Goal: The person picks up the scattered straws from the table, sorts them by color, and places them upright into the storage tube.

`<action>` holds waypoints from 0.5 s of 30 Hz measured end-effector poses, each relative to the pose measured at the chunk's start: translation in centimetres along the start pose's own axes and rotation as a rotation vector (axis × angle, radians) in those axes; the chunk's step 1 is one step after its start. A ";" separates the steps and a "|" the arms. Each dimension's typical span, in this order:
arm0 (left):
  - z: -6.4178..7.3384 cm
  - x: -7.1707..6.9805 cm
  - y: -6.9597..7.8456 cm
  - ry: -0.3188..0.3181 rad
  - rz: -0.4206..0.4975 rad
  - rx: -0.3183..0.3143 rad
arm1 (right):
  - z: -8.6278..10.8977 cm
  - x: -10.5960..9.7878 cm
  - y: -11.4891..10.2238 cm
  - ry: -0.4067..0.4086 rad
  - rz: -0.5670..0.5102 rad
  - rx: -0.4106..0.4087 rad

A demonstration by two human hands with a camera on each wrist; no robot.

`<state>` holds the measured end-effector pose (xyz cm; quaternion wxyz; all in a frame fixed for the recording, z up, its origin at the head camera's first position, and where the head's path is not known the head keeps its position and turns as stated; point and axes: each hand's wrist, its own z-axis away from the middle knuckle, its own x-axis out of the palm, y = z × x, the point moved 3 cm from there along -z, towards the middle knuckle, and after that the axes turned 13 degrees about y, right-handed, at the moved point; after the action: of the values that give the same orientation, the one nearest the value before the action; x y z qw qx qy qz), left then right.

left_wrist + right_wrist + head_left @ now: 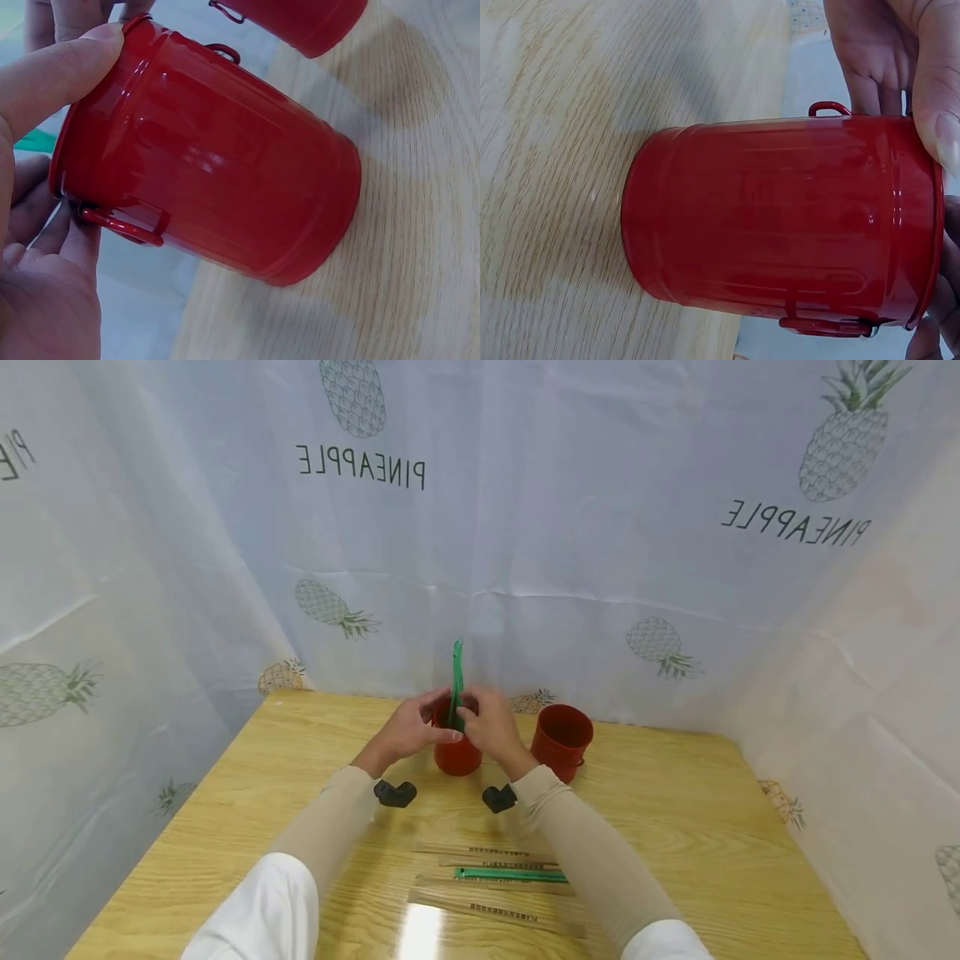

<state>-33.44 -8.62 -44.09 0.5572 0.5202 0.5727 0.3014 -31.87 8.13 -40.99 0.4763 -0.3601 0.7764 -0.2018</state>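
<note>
A red metal bucket (457, 760) with small side handles stands on the table in the head view. My left hand (405, 731) grips its rim from the left, the thumb (82, 64) lying along the near edge. A bundle of thin green wrapped straws (457, 672) stands upright in the opening and sticks up well above the rim. My right hand (491, 722) is over the right side of the opening, finger and thumb pinching the straws. Their contact is partly hidden. In the right wrist view the bucket (772, 221) hides the straws.
A second red bucket (557, 762) stands just right of my right hand. Several long brown paper-wrapped straws (487, 906) and a green one (517, 875) lie near the table's front. A pineapple-print curtain (480, 527) hangs behind the wooden table (675, 827).
</note>
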 end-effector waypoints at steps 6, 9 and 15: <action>0.1 0.0 0.2 -0.008 0.006 -0.018 | 0.4 -0.6 0.3 -0.012 -0.059 0.001; 0.2 -0.1 0.2 -0.010 0.016 -0.021 | 0.6 -1.2 0.5 -0.011 -0.112 -0.012; 0.0 -0.3 0.1 -0.010 0.020 -0.013 | 1.5 -2.8 0.9 0.025 -0.132 -0.042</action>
<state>-33.43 -8.82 -43.90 0.5603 0.5238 0.5627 0.3083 -30.11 10.91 -40.59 0.4448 -0.4178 0.7609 -0.2206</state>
